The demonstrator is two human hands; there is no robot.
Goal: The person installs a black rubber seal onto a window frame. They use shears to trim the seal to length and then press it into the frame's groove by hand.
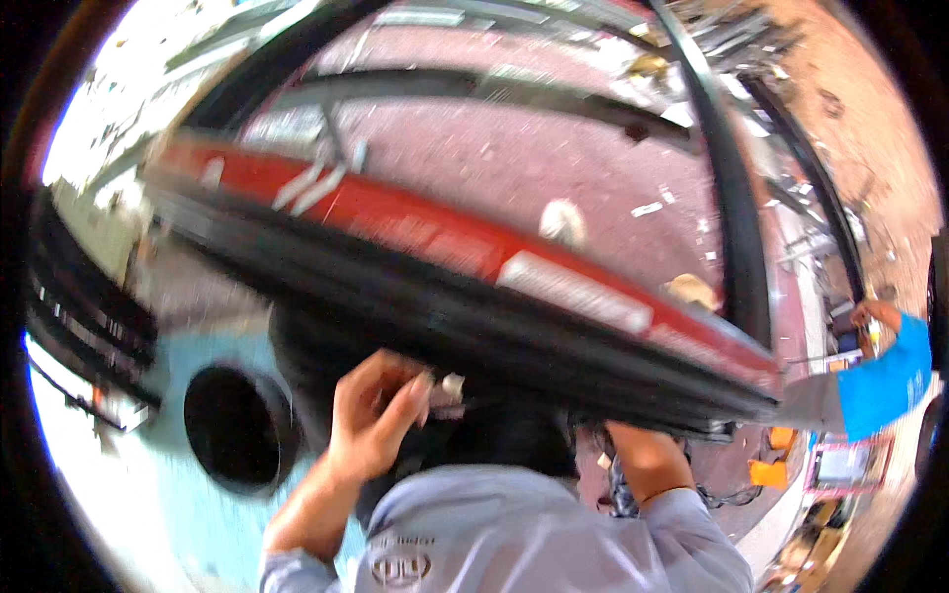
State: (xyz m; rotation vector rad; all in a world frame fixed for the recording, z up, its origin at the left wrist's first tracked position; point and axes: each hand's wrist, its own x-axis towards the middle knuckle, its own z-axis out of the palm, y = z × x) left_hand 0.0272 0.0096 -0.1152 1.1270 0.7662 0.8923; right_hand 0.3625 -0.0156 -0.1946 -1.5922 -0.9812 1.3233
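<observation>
Beside the long bar [465, 296], seemingly pinching a pale piece [452, 387] in near-closed left fingers [402, 406]; cannot tell hold of right hand [645, 453]. Expect stiff heft; grip near bar's ends.

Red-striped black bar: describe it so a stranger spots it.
Start from the pale grey shirt at the bottom. Above the left hand, a long black bar slants down rightward across the view. Its red strip with white patches separates it from the plain dark bars beyond.
</observation>
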